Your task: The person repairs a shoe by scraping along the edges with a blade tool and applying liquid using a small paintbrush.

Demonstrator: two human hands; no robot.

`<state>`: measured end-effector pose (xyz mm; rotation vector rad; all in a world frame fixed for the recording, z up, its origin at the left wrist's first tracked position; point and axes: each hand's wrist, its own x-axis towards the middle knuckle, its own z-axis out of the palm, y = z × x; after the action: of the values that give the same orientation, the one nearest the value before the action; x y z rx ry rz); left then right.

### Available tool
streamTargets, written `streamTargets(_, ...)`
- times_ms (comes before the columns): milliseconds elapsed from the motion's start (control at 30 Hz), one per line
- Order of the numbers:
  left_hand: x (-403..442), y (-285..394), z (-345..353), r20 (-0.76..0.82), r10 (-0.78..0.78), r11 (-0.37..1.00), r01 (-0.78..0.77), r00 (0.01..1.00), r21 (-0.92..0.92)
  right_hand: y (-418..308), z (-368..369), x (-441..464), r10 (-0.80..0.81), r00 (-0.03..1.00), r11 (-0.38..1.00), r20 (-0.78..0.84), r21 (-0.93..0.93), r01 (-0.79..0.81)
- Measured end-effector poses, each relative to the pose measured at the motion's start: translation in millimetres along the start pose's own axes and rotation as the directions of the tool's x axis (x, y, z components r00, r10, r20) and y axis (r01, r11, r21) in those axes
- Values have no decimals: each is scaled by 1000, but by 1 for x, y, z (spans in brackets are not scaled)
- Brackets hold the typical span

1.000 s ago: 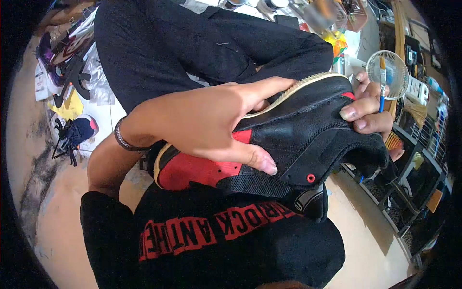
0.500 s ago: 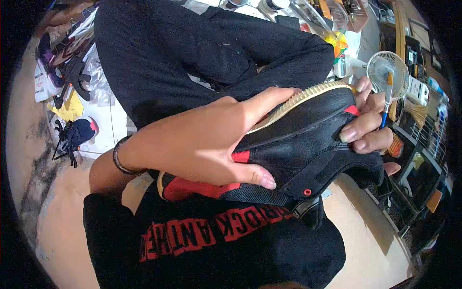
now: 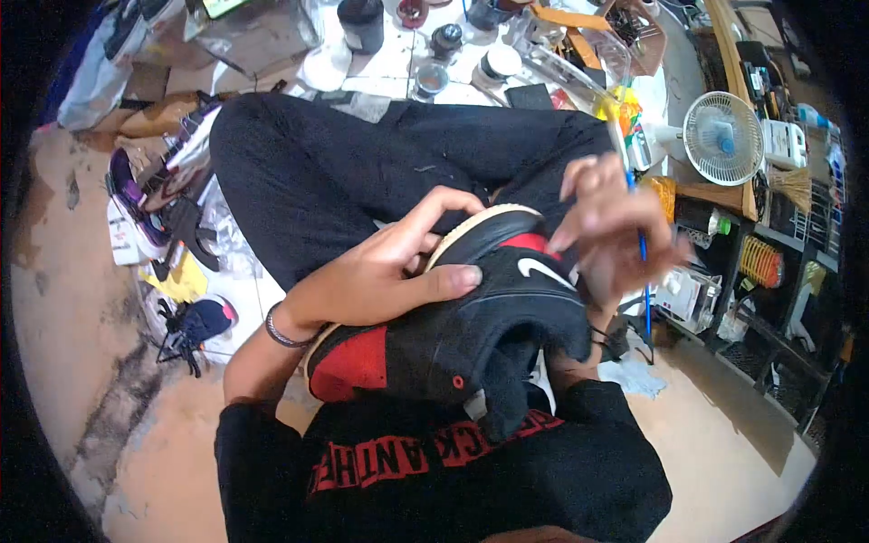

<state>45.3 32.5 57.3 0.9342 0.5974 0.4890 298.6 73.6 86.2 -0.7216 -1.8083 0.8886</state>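
A black and red high-top shoe [image 3: 489,308] with a white swoosh and a cream sole lies on its side above my lap, its ankle opening facing my shirt. My left hand [image 3: 389,267] grips its sole edge and side, the thumb on the black upper and fingers at the sole. Near the heel end, my right hand [image 3: 620,226] is raised and blurred, with a blue-handled paintbrush [image 3: 645,281] held between its fingers. One fingertip of that hand is close to the red heel patch; whether it touches is unclear.
Jars and a dark cup [image 3: 362,25] stand on white tiles beyond my crossed legs. A small white fan [image 3: 722,138] is at the right, beside a dark rack [image 3: 778,335]. On the left lie a dark cap-like item [image 3: 206,323] and a purple shoe [image 3: 127,181].
The shoe has turned and moved left, showing its swoosh. My right hand has come off the heel and blurs with the brush. The view has shifted, revealing more jars.
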Motion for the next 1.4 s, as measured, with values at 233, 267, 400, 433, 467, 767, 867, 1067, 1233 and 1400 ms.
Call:
streamTargets(233, 2, -39, -51, -264, 189, 981, -190, 946, 21, 165, -8, 26, 473, 835, 749, 281, -627, -214)
streamTargets(267, 4, -42, -54, -343, 234, 967, -255, 910, -17, 178, -7, 30, 585, 733, 738, 346, -603, -304)
streamTargets(400, 1, -49, -72, -423, 185, 980, -197, 887, 17, 289, -39, 29, 852, 491, 308, 183, -933, -186)
streamTargets(433, 0, -41, -71, -408, 196, 977, -212, 892, 6, 292, -38, 26, 873, 460, 281, 162, -938, -202)
streamTargets(467, -1, -34, -71, -392, 207, 974, -227, 896, -6, 290, -34, 27, 894, 428, 246, 135, -945, -217)
streamTargets(767, 1, -15, -53, -217, 300, 954, -290, 929, 79, 279, -26, 28, 802, 569, 282, 182, -955, -91)
streamTargets(867, -3, -15, -42, -223, 331, 942, -309, 917, 129, 211, -27, 41, 689, 713, 336, 131, -929, -154)
streamTargets(1067, 1, -15, -23, -220, 403, 886, -318, 888, 339, 33, -25, 30, 218, 941, 968, -257, -62, -241)
streamTargets(1233, 0, -9, -4, -219, 370, 862, -245, 903, 444, -34, -4, -5, 8, 998, 1000, -56, -15, -9)
streamTargets(1400, -2, -11, 5, -235, 426, 828, -271, 874, 492, -36, 12, -24, -10, 999, 999, -46, -43, 8)
